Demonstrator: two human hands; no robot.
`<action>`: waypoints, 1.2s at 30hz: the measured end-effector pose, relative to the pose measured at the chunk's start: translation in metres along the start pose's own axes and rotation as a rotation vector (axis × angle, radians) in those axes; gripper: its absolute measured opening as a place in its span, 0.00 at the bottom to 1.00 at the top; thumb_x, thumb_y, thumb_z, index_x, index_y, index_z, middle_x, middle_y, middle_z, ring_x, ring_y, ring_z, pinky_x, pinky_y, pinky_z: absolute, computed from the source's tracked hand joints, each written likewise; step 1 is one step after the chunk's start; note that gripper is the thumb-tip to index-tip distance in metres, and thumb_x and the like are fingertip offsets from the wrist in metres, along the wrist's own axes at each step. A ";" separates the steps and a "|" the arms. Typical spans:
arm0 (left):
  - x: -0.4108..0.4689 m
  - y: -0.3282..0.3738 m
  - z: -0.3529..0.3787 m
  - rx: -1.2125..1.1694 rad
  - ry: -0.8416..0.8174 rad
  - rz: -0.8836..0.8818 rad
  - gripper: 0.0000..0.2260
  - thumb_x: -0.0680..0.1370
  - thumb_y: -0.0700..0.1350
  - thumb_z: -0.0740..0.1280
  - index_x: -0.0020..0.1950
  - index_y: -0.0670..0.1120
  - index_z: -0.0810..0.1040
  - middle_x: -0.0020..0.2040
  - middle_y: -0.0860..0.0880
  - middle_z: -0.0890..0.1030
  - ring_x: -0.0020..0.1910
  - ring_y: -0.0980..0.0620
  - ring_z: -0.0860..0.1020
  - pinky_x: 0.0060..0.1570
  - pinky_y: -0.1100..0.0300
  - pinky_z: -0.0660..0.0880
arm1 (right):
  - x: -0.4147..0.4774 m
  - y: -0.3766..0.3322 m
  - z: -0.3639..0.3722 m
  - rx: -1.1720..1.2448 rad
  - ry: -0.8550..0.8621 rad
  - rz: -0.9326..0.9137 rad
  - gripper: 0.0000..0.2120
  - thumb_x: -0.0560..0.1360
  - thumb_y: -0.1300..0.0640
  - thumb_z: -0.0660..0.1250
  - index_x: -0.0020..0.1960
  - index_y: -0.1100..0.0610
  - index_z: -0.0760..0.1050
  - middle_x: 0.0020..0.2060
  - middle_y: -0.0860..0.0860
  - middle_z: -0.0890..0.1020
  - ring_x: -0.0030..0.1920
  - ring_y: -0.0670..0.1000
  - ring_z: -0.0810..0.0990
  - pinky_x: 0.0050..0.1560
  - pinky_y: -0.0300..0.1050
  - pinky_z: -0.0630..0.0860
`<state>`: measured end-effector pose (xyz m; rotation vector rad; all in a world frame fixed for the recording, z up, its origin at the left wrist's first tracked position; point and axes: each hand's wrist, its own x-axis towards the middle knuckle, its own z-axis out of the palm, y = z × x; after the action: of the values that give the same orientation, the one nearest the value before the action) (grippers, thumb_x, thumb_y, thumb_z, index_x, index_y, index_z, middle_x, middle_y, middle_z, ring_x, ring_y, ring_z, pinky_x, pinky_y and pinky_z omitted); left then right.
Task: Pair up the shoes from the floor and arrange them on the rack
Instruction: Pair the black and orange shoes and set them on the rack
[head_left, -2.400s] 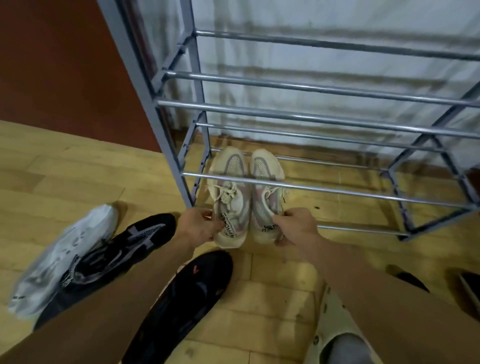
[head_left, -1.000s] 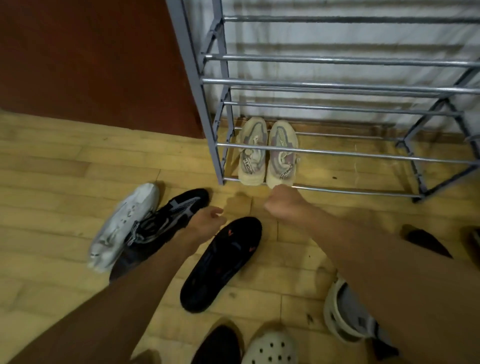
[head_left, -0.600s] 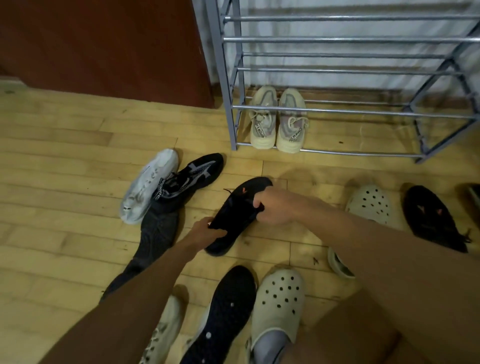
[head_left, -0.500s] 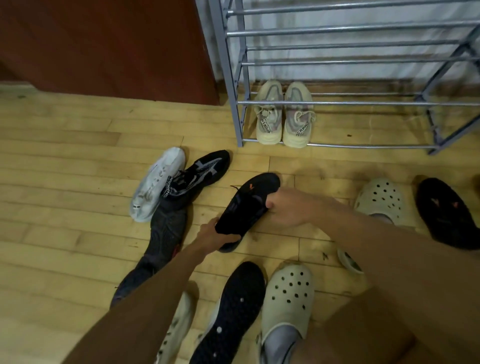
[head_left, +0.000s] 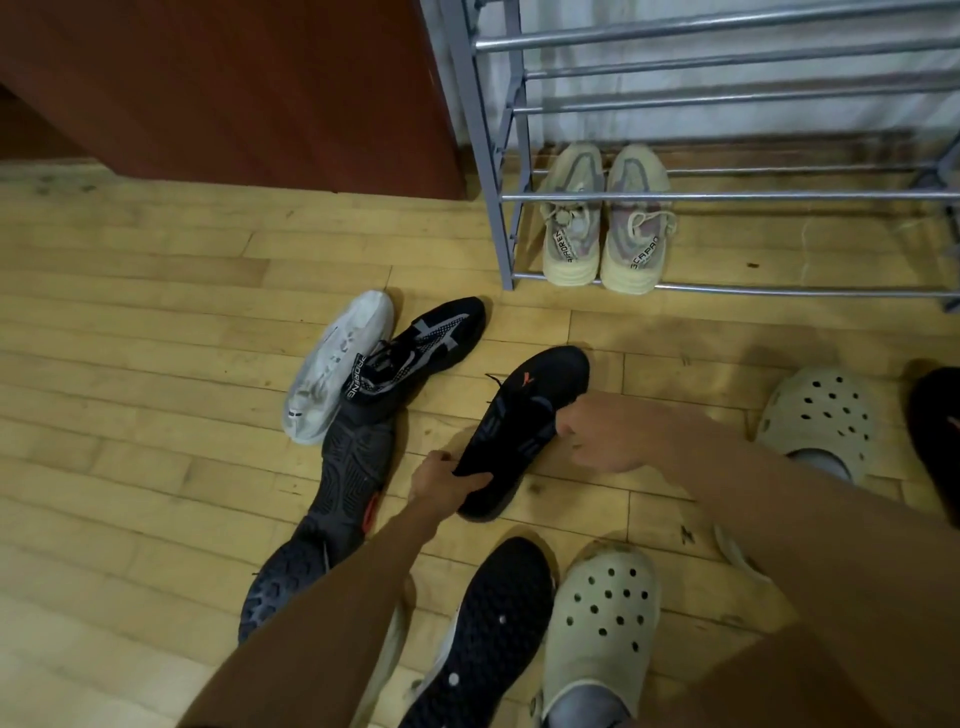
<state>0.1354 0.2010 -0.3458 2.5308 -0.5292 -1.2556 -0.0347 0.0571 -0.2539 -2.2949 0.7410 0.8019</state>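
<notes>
A black shoe (head_left: 524, 426) with an orange logo lies on the wooden floor, toe pointing up-right. My left hand (head_left: 441, 480) is closed on its heel. My right hand (head_left: 608, 436) is against the shoe's right side, blurred, its hold unclear. Another black shoe (head_left: 935, 431) shows partly at the right edge. A beige sneaker pair (head_left: 602, 228) stands side by side on the bottom tier of the grey metal rack (head_left: 488, 156).
Left of the held shoe lie a white sneaker (head_left: 337, 364), a black-and-grey sneaker (head_left: 415, 353) and a dark shoe (head_left: 343, 488) sole up. A black sole-up shoe (head_left: 488, 623) lies at the bottom. Cream clogs (head_left: 602, 623) are on my feet. A brown cabinet (head_left: 234, 88) stands left of the rack.
Both hands left the beige pair on the rack and came down to the black shoe. My left hand took its heel; my right hand slid back from the toe to its side.
</notes>
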 end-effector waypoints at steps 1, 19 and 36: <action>0.003 0.000 0.001 -0.047 -0.029 -0.024 0.33 0.69 0.51 0.76 0.68 0.41 0.66 0.59 0.45 0.76 0.57 0.46 0.76 0.49 0.56 0.75 | 0.002 0.005 0.002 0.005 -0.010 0.008 0.13 0.78 0.59 0.59 0.60 0.62 0.75 0.55 0.58 0.79 0.53 0.57 0.79 0.53 0.51 0.77; -0.046 0.059 -0.063 -0.158 -0.555 -0.016 0.07 0.76 0.39 0.67 0.52 0.39 0.75 0.44 0.45 0.77 0.39 0.50 0.74 0.37 0.59 0.73 | -0.039 -0.026 -0.047 0.242 0.116 0.200 0.16 0.76 0.57 0.63 0.30 0.57 0.66 0.29 0.52 0.70 0.28 0.51 0.68 0.28 0.40 0.65; -0.282 0.179 -0.171 -0.274 -0.230 0.767 0.09 0.78 0.40 0.66 0.55 0.37 0.80 0.46 0.42 0.83 0.46 0.44 0.78 0.45 0.55 0.77 | -0.244 -0.060 -0.125 1.149 0.630 0.050 0.24 0.78 0.40 0.60 0.66 0.55 0.72 0.58 0.53 0.80 0.49 0.54 0.80 0.62 0.52 0.70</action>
<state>0.0795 0.1755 0.0241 1.6914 -1.1464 -1.1932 -0.1125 0.0869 0.0141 -1.4051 1.1291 -0.3603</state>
